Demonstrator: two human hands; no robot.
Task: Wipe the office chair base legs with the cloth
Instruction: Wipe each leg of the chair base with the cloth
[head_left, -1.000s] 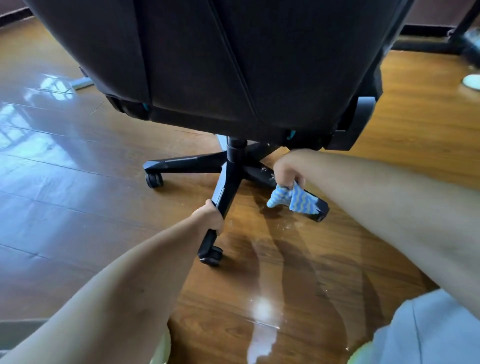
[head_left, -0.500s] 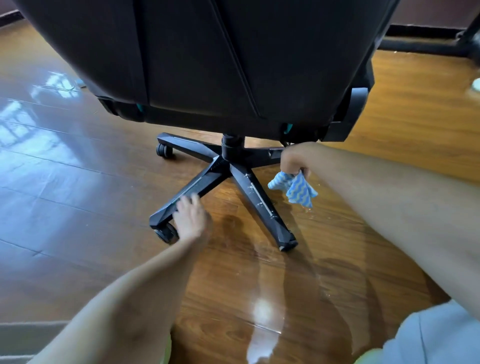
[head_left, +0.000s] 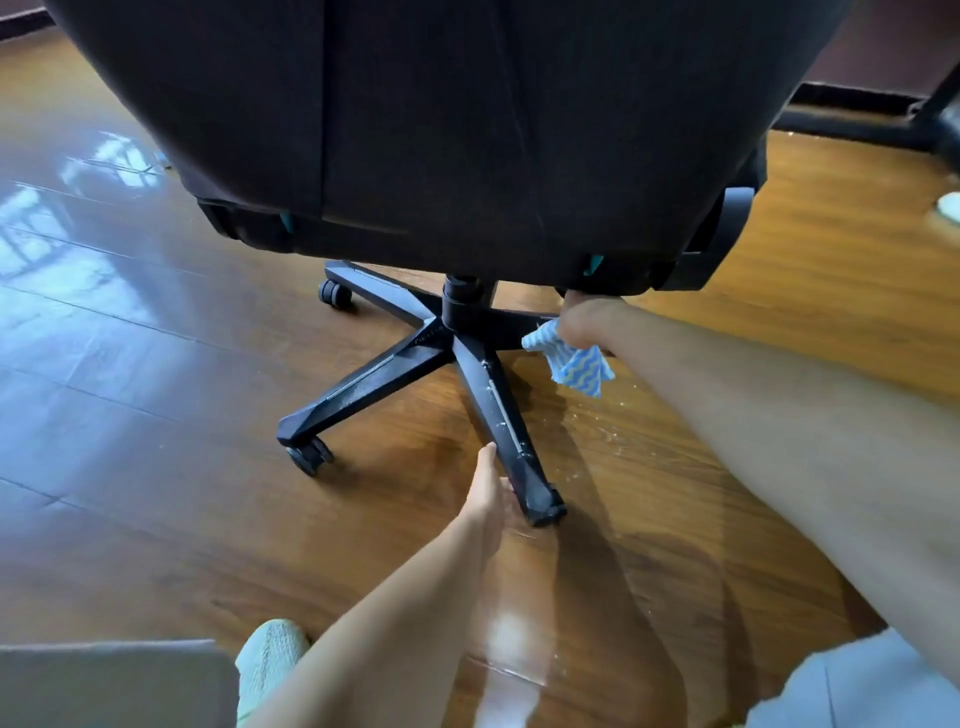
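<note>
Chair base (head_left: 395, 364) on floor (head_left: 156, 426), under seat (head_left: 441, 130). Left hand (head_left: 488, 501) against near leg (head_left: 501, 415), left side. Right hand (head_left: 587, 322) holds cloth (head_left: 574, 366) right of hub (head_left: 460, 312).

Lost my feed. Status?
Left hand touches near leg. Right hand grips cloth at right leg. Seat overhangs hub.

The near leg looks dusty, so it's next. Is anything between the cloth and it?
Nothing visible: only bare floor lies between the cloth and the near leg. The left hand touches the leg's opposite side.
</note>
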